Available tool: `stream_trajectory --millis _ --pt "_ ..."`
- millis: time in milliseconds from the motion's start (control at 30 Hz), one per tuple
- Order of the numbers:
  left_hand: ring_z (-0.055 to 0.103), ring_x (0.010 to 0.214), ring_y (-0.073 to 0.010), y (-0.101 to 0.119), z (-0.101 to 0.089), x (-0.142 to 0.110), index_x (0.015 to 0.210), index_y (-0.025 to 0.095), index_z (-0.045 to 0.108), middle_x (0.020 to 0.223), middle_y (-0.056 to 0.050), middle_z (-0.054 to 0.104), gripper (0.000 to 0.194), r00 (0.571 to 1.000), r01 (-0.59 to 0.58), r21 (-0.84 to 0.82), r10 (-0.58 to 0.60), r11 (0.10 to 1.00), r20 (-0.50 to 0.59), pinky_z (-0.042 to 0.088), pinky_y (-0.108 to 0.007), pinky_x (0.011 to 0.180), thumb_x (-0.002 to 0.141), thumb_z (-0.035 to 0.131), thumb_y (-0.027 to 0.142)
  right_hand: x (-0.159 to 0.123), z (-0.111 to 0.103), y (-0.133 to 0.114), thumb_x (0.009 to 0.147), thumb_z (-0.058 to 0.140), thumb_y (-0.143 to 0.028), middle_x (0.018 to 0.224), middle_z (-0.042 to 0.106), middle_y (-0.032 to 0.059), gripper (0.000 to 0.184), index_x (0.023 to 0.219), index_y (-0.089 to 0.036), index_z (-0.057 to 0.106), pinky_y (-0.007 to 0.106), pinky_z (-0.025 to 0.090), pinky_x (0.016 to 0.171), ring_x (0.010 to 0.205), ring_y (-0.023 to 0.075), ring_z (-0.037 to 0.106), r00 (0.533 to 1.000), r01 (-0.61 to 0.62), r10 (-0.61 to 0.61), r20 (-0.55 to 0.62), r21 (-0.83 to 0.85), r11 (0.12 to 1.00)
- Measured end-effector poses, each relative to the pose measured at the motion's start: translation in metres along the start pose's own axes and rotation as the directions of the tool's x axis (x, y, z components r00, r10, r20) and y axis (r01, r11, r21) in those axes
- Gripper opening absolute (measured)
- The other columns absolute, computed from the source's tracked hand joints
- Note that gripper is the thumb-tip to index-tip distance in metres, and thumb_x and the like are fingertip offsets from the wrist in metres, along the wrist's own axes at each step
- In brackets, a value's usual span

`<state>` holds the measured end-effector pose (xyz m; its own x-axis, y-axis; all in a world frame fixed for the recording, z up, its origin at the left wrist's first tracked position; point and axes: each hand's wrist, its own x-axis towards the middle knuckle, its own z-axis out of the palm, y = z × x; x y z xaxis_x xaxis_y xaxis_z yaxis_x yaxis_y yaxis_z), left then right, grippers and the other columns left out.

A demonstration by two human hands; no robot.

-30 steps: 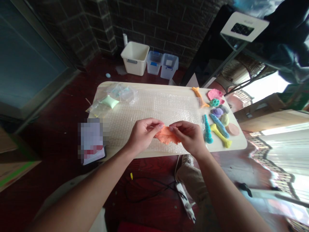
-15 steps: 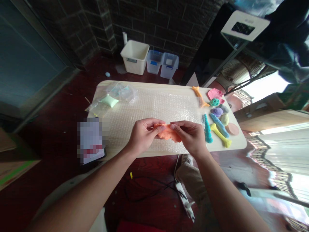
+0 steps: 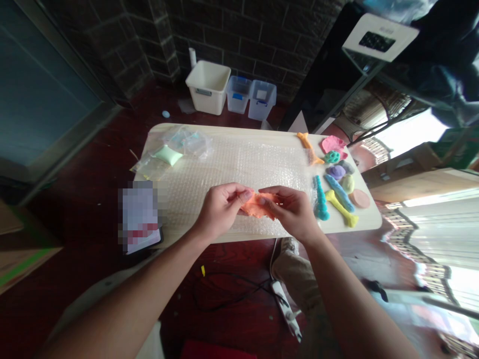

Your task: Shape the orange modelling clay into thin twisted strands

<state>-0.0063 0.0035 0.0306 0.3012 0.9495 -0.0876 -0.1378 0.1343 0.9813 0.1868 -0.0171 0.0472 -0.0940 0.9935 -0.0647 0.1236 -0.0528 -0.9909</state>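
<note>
Just below the frame's centre, the left hand (image 3: 221,208) and the right hand (image 3: 297,212) pinch a ragged orange piece (image 3: 257,206) between their fingers, hiding its ends. Under them, bubble wrap (image 3: 224,167) covers the middle of the desk (image 3: 369,217). Towards the frame's right, a turquoise knobbly piece (image 3: 321,199) is nearest the right hand; a blue stick (image 3: 340,193) and a yellow bone shape (image 3: 342,209) lie beyond. A pale green packet (image 3: 169,155) sits among clear bags (image 3: 194,144) at the desk's upper left.
</note>
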Motion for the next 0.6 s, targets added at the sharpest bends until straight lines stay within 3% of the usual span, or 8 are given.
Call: stream_trajectory --millis 133,233,300,467,533,600 --pt "0.077 0.089 -0.0236 -0.0063 0.0011 -0.0036 0.129 0.015 0.063 0.103 -0.013 0.078 0.042 0.995 -0.071 0.133 0.060 0.989 0.082 0.065 -0.035 0.078 0.096 0.067 0.040 -0.0016 -0.0002 0.0002 0.086 0.081 -0.039 0.098 0.079 0.0103 0.034 0.113 -0.018 0.078 0.030 0.057 0.063 0.076 0.0197 0.074 0.996 0.086 -0.085 0.014 -0.115 0.990" --pt "0.077 0.087 -0.0230 -0.0083 0.0012 -0.0056 0.143 0.018 0.052 0.100 -0.011 0.079 0.050 0.991 -0.094 0.194 0.072 0.977 0.117 0.063 -0.036 0.081 0.099 0.063 0.038 -0.0020 -0.0011 -0.0024 0.092 0.074 -0.034 0.098 0.079 0.0102 0.019 0.101 -0.019 0.082 0.034 0.058 0.076 0.087 0.0216 0.074 0.976 0.215 -0.213 0.036 -0.267 0.939" --pt "0.077 0.089 -0.0233 -0.0073 0.0018 -0.0055 0.135 0.016 0.058 0.102 -0.012 0.079 0.042 0.992 -0.095 0.202 0.075 0.975 0.105 0.063 -0.035 0.082 0.098 0.063 0.037 -0.0019 -0.0011 -0.0037 0.092 0.073 -0.032 0.091 0.079 0.0092 0.016 0.093 -0.018 0.082 0.032 0.056 0.074 0.083 0.0202 0.073 0.975 0.217 -0.220 0.021 -0.282 0.935" --pt "0.076 0.092 -0.0234 -0.0030 0.0038 -0.0020 0.106 0.013 0.071 0.104 -0.013 0.078 0.027 0.995 -0.083 0.099 0.077 0.992 0.066 0.063 -0.033 0.080 0.096 0.066 0.037 -0.0011 -0.0002 -0.0002 0.092 0.071 -0.038 0.064 0.069 0.0021 0.024 0.088 -0.015 0.076 0.024 0.041 0.044 0.049 0.0105 0.056 0.998 0.032 -0.037 -0.048 -0.096 0.995" --pt "0.076 0.092 -0.0226 -0.0023 0.0036 -0.0011 0.107 0.013 0.072 0.103 -0.012 0.078 0.028 0.995 -0.074 0.055 0.070 0.996 0.078 0.064 -0.034 0.081 0.094 0.068 0.038 -0.0009 -0.0007 0.0007 0.092 0.072 -0.038 0.073 0.073 0.0043 0.022 0.095 -0.016 0.077 0.025 0.047 0.049 0.056 0.0128 0.062 0.998 0.052 -0.056 -0.040 -0.086 0.995" --pt "0.076 0.090 -0.0219 -0.0017 0.0029 -0.0009 0.107 0.014 0.073 0.105 -0.011 0.077 0.030 0.995 -0.058 0.021 0.056 0.998 0.079 0.065 -0.034 0.081 0.091 0.073 0.038 -0.0009 -0.0016 -0.0004 0.092 0.074 -0.035 0.093 0.078 0.0082 0.022 0.107 -0.019 0.079 0.031 0.056 0.065 0.076 0.0185 0.071 0.990 0.138 -0.142 -0.015 -0.143 0.980"
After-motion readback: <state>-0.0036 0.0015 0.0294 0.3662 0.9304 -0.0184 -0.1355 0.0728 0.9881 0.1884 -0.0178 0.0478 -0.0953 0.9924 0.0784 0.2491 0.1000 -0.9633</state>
